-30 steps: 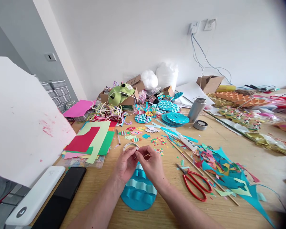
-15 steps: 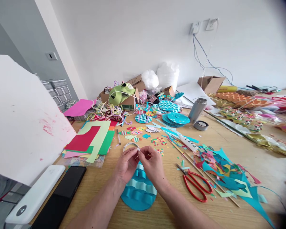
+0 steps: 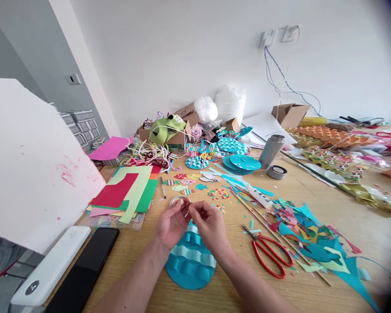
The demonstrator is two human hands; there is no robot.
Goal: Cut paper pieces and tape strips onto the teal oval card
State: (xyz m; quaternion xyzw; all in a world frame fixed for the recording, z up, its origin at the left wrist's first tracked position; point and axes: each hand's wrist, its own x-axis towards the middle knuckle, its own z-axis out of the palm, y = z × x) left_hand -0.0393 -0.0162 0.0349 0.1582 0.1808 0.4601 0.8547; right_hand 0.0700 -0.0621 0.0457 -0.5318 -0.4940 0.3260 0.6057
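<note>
My left hand (image 3: 172, 221) and my right hand (image 3: 208, 219) meet fingertip to fingertip above the table. Pinched at the right fingertips is a small white strip (image 3: 187, 214), mostly hidden; it looks like a bit of tape. The left thumb and fingers are closed close against it, and what they grip is hard to make out. Under my hands lies a blue paper disc (image 3: 190, 278) with wavy bands of lighter and darker blue paper across it. A ring-shaped tape roll (image 3: 175, 200) sits just behind the left fingers, partly covered.
Red-handled scissors (image 3: 272, 256) and paper scraps (image 3: 313, 234) lie at right, beside thin sticks and a glue tube (image 3: 259, 196). Paper fish (image 3: 179, 188) and stacked blue discs (image 3: 241, 164) are behind. Coloured sheets (image 3: 117, 191), a phone (image 3: 84, 269) and a white power bank (image 3: 52, 265) occupy the left.
The fingertips have shifted and turned around the small white strip, which shows less now. The left fingers point up more. The blue disc stays in place.
</note>
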